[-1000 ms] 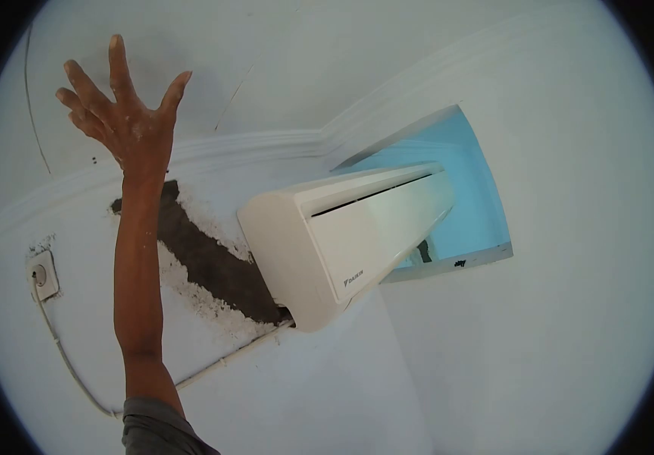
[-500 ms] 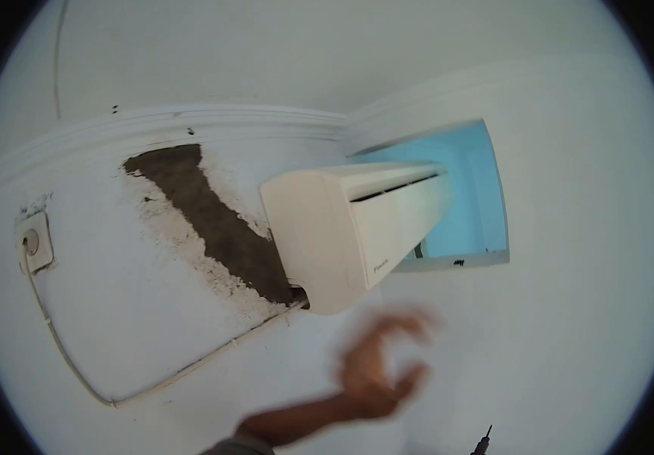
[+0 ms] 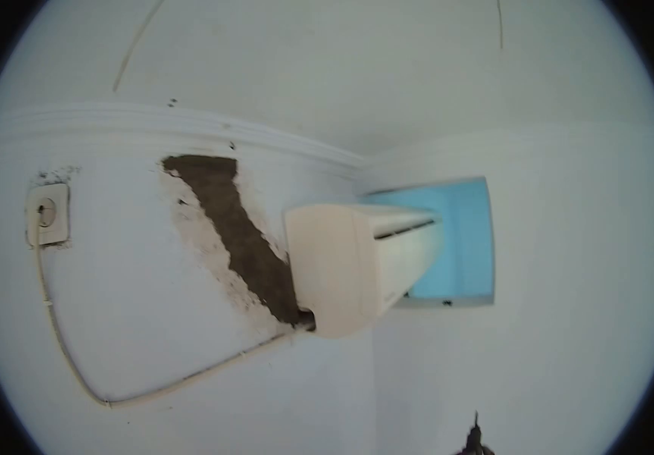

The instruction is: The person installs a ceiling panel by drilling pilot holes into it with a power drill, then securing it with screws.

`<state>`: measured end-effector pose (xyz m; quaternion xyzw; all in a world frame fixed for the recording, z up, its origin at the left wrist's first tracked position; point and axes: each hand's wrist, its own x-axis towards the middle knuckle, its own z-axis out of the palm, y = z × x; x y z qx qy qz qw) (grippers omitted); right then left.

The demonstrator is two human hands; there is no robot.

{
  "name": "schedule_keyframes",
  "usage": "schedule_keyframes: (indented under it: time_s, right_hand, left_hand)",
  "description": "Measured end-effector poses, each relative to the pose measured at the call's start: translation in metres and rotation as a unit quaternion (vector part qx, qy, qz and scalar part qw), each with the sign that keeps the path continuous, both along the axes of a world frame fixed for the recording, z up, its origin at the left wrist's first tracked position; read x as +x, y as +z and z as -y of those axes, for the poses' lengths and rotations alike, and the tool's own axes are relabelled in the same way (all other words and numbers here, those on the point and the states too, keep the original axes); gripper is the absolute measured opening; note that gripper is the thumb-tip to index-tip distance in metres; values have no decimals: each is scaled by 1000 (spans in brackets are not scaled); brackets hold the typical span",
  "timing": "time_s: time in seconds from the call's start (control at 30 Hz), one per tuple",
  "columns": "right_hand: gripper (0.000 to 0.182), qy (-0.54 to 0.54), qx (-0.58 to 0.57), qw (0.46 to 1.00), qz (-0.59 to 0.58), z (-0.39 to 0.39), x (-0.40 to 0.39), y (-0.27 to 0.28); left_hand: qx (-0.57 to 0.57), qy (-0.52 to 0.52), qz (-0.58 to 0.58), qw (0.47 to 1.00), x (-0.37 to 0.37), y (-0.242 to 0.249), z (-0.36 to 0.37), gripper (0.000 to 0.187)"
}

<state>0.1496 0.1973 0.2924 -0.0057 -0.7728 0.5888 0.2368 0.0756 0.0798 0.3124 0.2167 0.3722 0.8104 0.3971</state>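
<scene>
Neither of my hands shows at this moment. At the bottom edge, a dark tool tip with a thin bit points upward, like the front of a drill or screwdriver. Its lower part lies outside the view, so what holds it is hidden. A white wall-mounted air conditioner hangs high on the wall near the corner. From its lower left end a pale cable runs down and along the wall to a socket, where it is plugged in.
A rough brown patch of filled plaster slants up the wall beside the air conditioner. Behind the unit, a square opening with light blue inner sides is set in the adjoining wall. White cornice moulding runs below the ceiling.
The blurred hand and forearm at the lower middle have left the view. The camera has tilted, so the air conditioner sits lower and slightly right. The tool tip has shifted a little left and up.
</scene>
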Motion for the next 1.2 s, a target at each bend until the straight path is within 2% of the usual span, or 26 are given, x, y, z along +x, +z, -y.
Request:
schedule_keyframes:
  time_s: [0.03,0.07,0.1,0.13,0.17,0.2,0.27,0.3,0.37,0.4,0.43,0.47,0.5,0.53,0.57,0.6,0.63,0.67,0.73,0.77,0.83,0.9,0.93,0.97,1.07,1.2]
  right_hand:
    - [85,50,-136,988,47,-6,3,2]
    - [88,95,-258,960,-41,1,8,7]
    - [93,95,-196,972,-87,3,16,7]
    - [91,18,-82,990,-109,6,22,-9]
    - [58,33,-224,966,-128,30,45,25]
    - [55,-34,-61,988,-139,20,35,-9]
    - [68,-99,-154,979,-88,44,35,3]
    - [68,-110,-160,979,-67,42,25,-4]
    - [65,-146,-266,943,-134,37,13,-21]
    - [65,-152,-266,945,-118,36,18,-17]
    - [64,-137,-355,917,-118,33,24,-13]
    - [63,-125,-438,882,-117,29,29,-11]
    - [63,-129,-431,887,-105,24,34,-14]
    - [63,-143,-443,877,-122,19,40,-21]
    - [64,-157,-455,865,-141,14,46,-27]
    - [61,-184,-483,846,-131,9,53,-32]
    - [61,-186,-479,849,-122,3,62,-41]
    - [62,-200,-478,847,-117,-3,71,-51]
    - [63,-270,-470,834,-108,-3,76,-54]
    - [63,-273,-473,831,-105,-2,79,-54]
    - [59,-303,-446,837,-89,1,86,-60]
    - [60,-301,-451,833,-107,5,88,-65]
    - [60,-310,-463,823,-109,9,88,-63]
    - [61,-320,-475,813,-111,13,88,-61]
    - [62,-349,-463,809,-96,20,85,-55]
    - [71,-342,-463,811,-105,11,80,-53]
  left_hand:
    - [-11,25,64,998,-11,-8,-1,39]
    - [-77,132,-3,988,-1,19,4,34]
    - [-151,224,-70,960,5,38,8,31]
    - [-112,76,203,970,-39,-26,-6,38]
    - [-62,61,212,973,-36,-10,-5,36]
    - [-59,119,194,972,-30,8,-8,31]
    - [-52,97,126,986,-30,14,-10,34]
    - [-73,123,115,983,-23,23,-14,35]
    - [-124,142,47,981,-24,24,-24,44]
    - [-195,112,-45,973,-32,29,-24,50]
    - [-258,80,-136,953,-40,29,-26,56]
    - [-264,80,-321,906,-74,-8,-34,63]
    - [-374,42,-402,834,-95,15,-25,55]
    - [-272,127,-483,822,-134,-3,-21,44]
    - [-308,210,-544,752,-168,21,-19,33]
    - [-316,278,-550,722,-205,51,-19,29]
    - [-272,372,-598,656,-241,77,-20,29]
    - [-230,438,-580,647,-271,106,-24,31]
    - [-217,525,-644,512,-332,153,-33,28]
    - [-256,522,-654,484,-355,171,-38,24]
    - [-223,505,-670,496,-406,182,-47,23]
    - [-315,418,-731,438,-437,188,-51,24]
    - [-367,369,-724,453,-451,191,-56,24]
    - [-361,367,-727,454,-452,195,-57,24]
    - [-452,318,-741,382,-448,203,-60,21]
    - [-460,319,-727,398,-447,206,-63,17]
